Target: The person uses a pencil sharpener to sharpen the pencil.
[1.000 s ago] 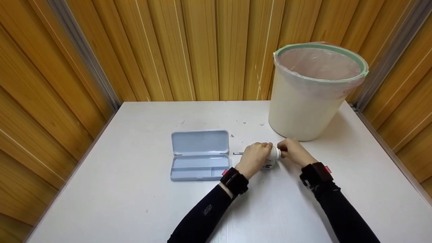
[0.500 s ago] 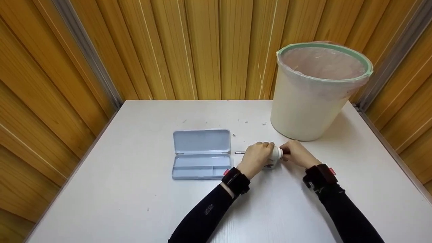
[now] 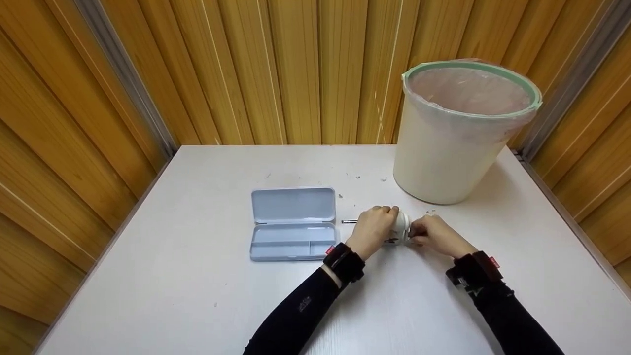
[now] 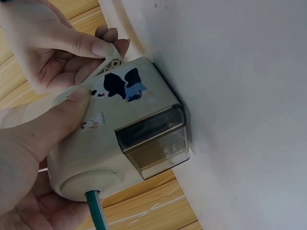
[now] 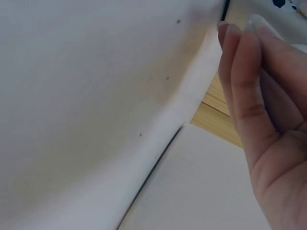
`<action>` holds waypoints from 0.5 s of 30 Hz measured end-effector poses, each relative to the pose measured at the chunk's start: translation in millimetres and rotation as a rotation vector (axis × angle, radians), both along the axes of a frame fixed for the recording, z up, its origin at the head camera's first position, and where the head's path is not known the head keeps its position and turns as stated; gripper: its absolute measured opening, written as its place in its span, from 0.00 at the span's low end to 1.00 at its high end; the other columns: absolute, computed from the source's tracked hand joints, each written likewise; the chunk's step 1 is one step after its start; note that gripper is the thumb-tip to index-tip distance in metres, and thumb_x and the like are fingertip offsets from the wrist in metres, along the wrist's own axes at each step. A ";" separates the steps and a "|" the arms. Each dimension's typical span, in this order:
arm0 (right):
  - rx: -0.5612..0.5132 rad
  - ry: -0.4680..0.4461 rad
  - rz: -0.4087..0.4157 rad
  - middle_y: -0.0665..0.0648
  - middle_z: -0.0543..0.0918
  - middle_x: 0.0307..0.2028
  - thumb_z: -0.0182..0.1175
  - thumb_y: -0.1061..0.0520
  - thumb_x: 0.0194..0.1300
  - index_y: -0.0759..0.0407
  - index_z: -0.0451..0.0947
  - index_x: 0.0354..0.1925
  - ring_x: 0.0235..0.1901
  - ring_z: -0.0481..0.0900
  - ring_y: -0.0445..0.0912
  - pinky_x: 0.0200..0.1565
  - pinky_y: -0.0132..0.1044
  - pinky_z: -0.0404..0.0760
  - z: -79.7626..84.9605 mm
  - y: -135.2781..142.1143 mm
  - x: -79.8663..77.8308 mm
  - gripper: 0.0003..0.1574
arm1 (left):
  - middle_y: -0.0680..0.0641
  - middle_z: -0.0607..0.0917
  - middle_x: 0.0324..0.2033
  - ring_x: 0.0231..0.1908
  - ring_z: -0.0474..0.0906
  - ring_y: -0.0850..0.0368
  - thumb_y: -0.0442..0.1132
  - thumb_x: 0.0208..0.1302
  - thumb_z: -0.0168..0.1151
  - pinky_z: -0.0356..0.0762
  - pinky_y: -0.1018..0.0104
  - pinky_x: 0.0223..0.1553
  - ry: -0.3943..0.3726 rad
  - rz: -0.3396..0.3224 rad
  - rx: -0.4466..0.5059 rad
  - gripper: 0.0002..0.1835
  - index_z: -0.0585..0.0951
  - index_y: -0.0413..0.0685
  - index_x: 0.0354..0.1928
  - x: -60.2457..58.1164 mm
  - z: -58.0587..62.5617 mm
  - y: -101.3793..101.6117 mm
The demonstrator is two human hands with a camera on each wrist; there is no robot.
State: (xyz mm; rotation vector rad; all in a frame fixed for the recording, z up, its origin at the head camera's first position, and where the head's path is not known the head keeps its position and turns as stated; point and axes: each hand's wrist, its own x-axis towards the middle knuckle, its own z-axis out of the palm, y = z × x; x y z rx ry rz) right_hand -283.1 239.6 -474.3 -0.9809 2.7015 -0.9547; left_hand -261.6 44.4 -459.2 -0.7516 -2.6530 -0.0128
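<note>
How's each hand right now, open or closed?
Left hand: closed, holding the boxy white plastic pencil sharpener.
Right hand: closed, pinching the sharpener's slim white crank handle.

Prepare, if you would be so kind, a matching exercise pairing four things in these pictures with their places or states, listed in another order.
Column one
1. Light blue rectangular plastic pencil case
2. Cream round plastic bin with a green rim
3. Off-white plastic pencil sharpener with cartoon stickers
4. Slim green pencil

Column two
A. Gripped by the left hand
B. Lying open on the white table
C. Inserted into the sharpener
D. Lined with a thin translucent bag

Right pairs: 1-B, 2-D, 3-A, 4-C
</note>
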 end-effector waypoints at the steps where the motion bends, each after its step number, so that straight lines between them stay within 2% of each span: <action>1: 0.001 -0.007 0.000 0.57 0.83 0.20 0.67 0.70 0.54 0.66 0.81 0.26 0.21 0.71 0.31 0.27 0.26 0.73 1.2 0.7 2.3 0.04 | 0.52 0.88 0.41 0.38 0.85 0.59 0.49 0.53 0.74 0.84 0.70 0.35 0.001 0.001 0.001 0.26 0.81 0.49 0.54 0.2 0.0 0.3; 6: -0.008 -0.050 -0.001 0.59 0.86 0.24 0.67 0.69 0.56 0.66 0.81 0.27 0.23 0.76 0.33 0.28 0.26 0.78 9.1 4.3 13.6 0.03 | 0.53 0.88 0.41 0.38 0.85 0.60 0.51 0.51 0.75 0.84 0.70 0.34 -0.002 0.000 -0.005 0.28 0.81 0.50 0.54 1.1 1.1 1.0; 15: -0.038 -0.060 0.004 0.63 0.87 0.27 0.64 0.70 0.58 0.67 0.81 0.28 0.25 0.80 0.37 0.29 0.28 0.82 21.0 5.8 23.8 0.03 | 0.52 0.88 0.40 0.36 0.85 0.59 0.44 0.55 0.72 0.84 0.70 0.33 0.004 0.011 -0.010 0.23 0.82 0.50 0.54 1.1 1.3 2.2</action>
